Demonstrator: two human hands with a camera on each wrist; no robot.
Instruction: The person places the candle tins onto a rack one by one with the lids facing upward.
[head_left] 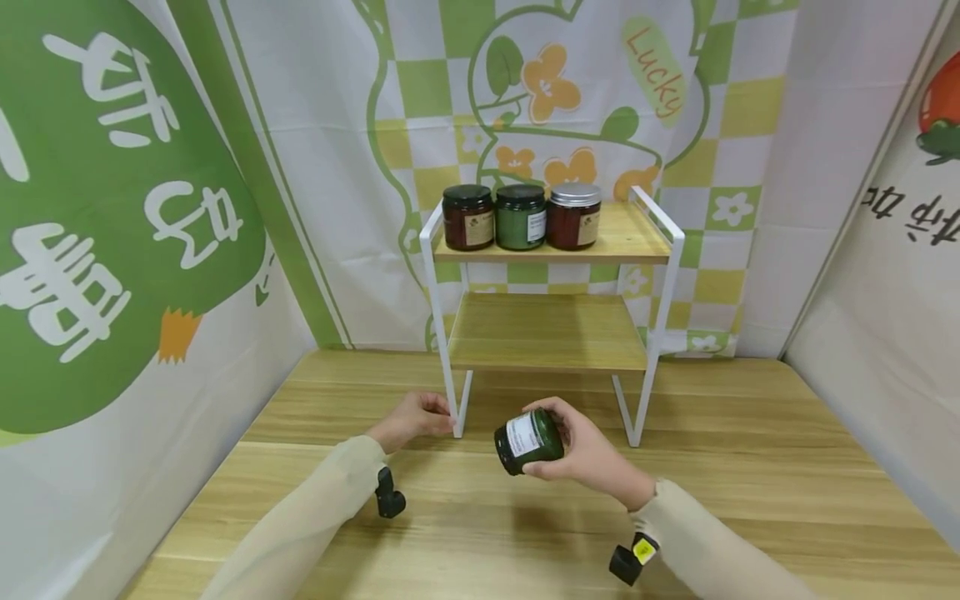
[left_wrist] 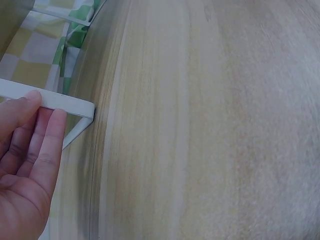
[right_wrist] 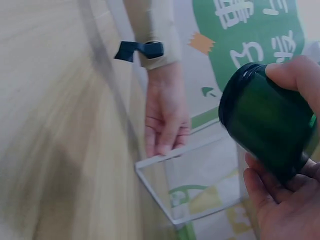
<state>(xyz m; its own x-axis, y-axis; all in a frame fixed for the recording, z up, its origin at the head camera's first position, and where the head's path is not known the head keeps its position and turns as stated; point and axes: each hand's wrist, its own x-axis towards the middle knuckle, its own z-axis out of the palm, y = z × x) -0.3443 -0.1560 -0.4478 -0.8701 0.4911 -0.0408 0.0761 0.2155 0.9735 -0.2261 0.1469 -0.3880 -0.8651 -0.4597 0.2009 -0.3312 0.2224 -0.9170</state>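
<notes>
My right hand [head_left: 588, 454] grips a green glass jar [head_left: 538, 437] with a white label and a black lid. The jar is held above the table, tilted so that its lid faces down and to the left. In the right wrist view, thumb and fingers wrap the base end of the jar [right_wrist: 267, 120]. My left hand [head_left: 412, 419] pinches the front left leg [left_wrist: 65, 102] of a two-tier rack, low down near the tabletop. The rack has white metal sides and wooden boards [head_left: 551, 329].
On the rack's top board [head_left: 626, 229] stand three jars in a row: a brown jar [head_left: 468, 218] with a black lid, a green jar [head_left: 521, 218], and a brown jar [head_left: 573, 218] with a silver lid. Printed cloth [head_left: 360, 183] hangs behind and beside the wooden table [head_left: 750, 467].
</notes>
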